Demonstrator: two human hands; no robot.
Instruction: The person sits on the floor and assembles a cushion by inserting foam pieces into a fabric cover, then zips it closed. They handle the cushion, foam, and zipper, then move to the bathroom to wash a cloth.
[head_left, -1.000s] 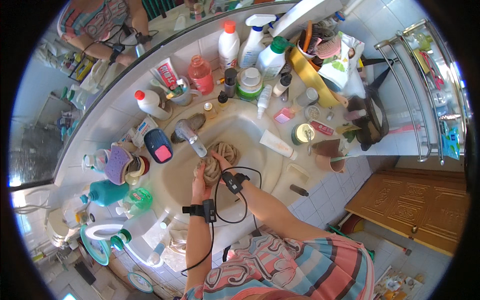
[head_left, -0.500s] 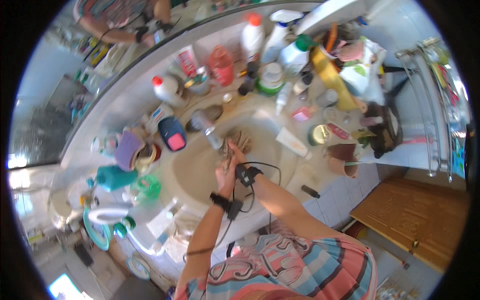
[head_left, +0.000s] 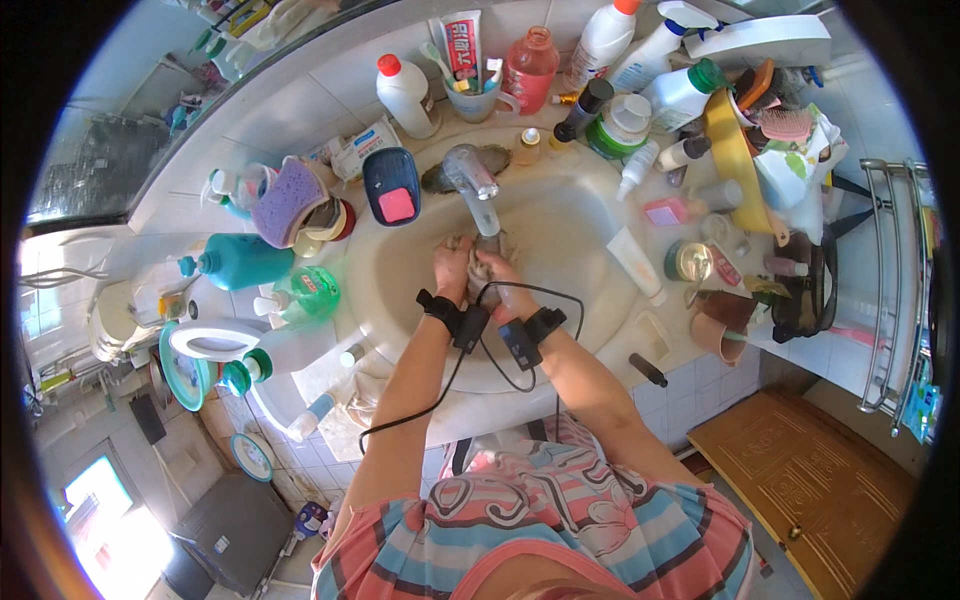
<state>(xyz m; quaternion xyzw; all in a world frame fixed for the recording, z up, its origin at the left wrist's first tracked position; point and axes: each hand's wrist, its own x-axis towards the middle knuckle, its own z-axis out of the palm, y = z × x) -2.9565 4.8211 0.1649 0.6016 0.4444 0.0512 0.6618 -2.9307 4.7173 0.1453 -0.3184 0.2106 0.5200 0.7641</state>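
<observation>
Both my hands are together inside the white basin (head_left: pixel 570 225), just below the tap (head_left: pixel 472 185). A small wet greyish-brown cloth (head_left: pixel 486 283) is bunched between them. My left hand (head_left: pixel 453 264) has its fingers curled in against the left side of the cloth. Around its right side closes my right hand (head_left: pixel 501 268), thumb toward the tap. The fingertips and part of the cloth are hidden by the hands. Black straps with small boxes and a cable sit on both wrists.
Left of the basin are a dark blue soap dish (head_left: pixel 388 180) with pink soap, a purple sponge (head_left: pixel 288 203) and a green bottle (head_left: pixel 312 293). A white tube (head_left: pixel 635 262) lies on the right rim. Several bottles and a toothbrush cup (head_left: pixel 472 102) line the back.
The view has shifted, so the basin and counter sit differently in it. My hands have drawn closer around the cloth, under the tap's mouth.
</observation>
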